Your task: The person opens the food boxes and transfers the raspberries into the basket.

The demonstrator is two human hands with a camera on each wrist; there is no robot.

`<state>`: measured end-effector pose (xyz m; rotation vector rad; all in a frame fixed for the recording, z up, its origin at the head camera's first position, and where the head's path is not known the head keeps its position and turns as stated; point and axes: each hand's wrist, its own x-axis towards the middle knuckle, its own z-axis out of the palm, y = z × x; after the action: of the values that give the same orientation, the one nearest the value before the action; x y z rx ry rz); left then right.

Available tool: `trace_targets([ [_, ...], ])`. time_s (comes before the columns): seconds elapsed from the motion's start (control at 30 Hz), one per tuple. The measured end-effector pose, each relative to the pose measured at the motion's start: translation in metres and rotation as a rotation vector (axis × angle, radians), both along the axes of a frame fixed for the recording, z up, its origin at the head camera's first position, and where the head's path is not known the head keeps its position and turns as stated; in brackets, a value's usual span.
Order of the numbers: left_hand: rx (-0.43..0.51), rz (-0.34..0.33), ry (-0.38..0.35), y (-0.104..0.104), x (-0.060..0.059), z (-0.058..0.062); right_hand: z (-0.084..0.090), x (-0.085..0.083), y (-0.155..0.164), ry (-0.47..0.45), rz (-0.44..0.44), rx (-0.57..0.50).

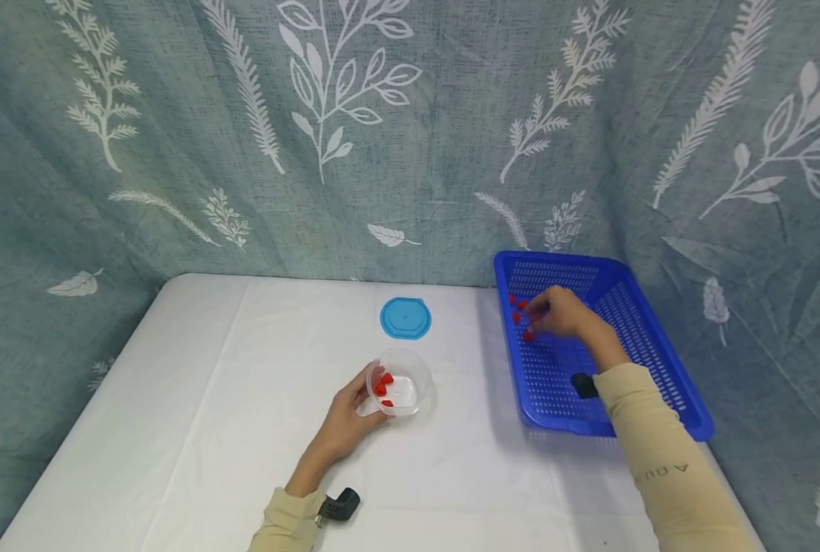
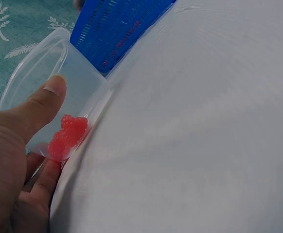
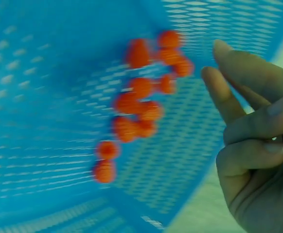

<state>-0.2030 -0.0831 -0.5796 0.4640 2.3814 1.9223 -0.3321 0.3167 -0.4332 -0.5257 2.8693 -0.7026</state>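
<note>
Right hand (image 1: 562,313) hovering in the basket (image 1: 651,345), fingers loosely curled, holding nothing; red candies (image 3: 141,102) lying just beyond its fingertips, toward the far-left corner. Left hand (image 1: 351,414) gripping the tub (image 1: 410,368) on the worktop (image 1: 210,429), well apart.

backdrop: teal leaf-print cloth (image 1: 410,138) | furniture: white-covered table (image 1: 203,414) | light: even
</note>
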Motion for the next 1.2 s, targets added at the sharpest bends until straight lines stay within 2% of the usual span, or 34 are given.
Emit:
trace_targets([
  [0.17,0.008,-0.002,-0.002,-0.001,0.000,0.001,0.033,0.018,-0.019,0.003,-0.047,-0.055],
  [0.3,0.013,0.007,-0.009,-0.001,0.000,0.002,0.052,0.041,-0.038,0.004,-0.094,-0.112],
  [0.4,0.013,0.013,-0.013,0.000,0.001,0.002,0.059,0.062,-0.055,-0.013,-0.100,-0.172],
  [0.53,0.013,0.013,-0.005,0.000,0.000,0.003,0.057,0.087,-0.078,-0.015,-0.069,-0.261],
  [0.67,0.019,0.017,0.002,0.001,0.001,0.002,0.039,0.109,-0.101,-0.033,-0.039,-0.368],
  [0.8,0.016,0.026,0.014,0.001,0.001,0.000,0.008,0.123,-0.126,-0.098,-0.034,-0.459],
  [1.03,0.024,0.021,0.012,0.000,0.001,0.001,-0.047,0.131,-0.167,-0.152,-0.024,-0.475],
  [1.2,0.031,0.009,0.022,0.000,0.000,0.001,-0.069,0.129,-0.188,-0.125,-0.028,-0.470],
])
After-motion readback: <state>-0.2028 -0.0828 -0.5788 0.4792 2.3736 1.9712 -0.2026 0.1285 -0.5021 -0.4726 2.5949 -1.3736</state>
